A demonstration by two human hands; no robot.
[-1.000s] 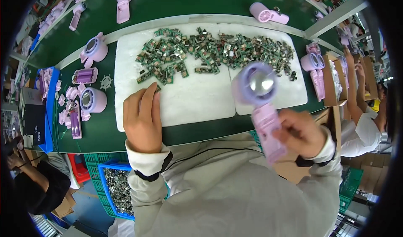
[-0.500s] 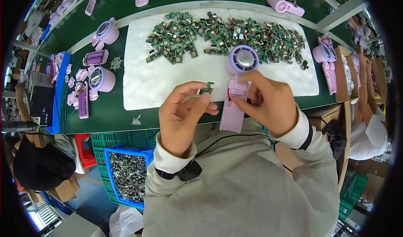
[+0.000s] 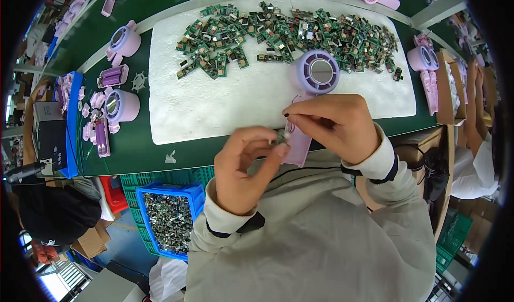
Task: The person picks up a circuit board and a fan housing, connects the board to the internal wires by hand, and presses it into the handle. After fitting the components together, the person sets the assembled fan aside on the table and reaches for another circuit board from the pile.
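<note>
Between thumb and fingers of my left hand (image 3: 243, 168) is a small green circuit board (image 3: 281, 137), blurred by motion. My right hand (image 3: 340, 128) pinches a small black piece (image 3: 286, 115); a thin wire seems to run beside it, though the fingers hide much of this. Beneath both hands lies a pink-and-lilac handheld fan. Its round fan head (image 3: 319, 73) rests on the white foam board, and its opened pink handle (image 3: 299, 148) points toward me, partly covered by my right hand.
Many green circuit boards (image 3: 219, 39) are heaped along the far part of the white foam board (image 3: 209, 106). Other fan bodies (image 3: 122, 105) and purple battery parts (image 3: 113, 76) lie at left. Below the table edge stands a blue crate (image 3: 168, 219) of small parts.
My left hand has moved right and down with the circuit board, closer to the handle. My right hand has lifted off the handle's inside and now pinches a small black piece.
</note>
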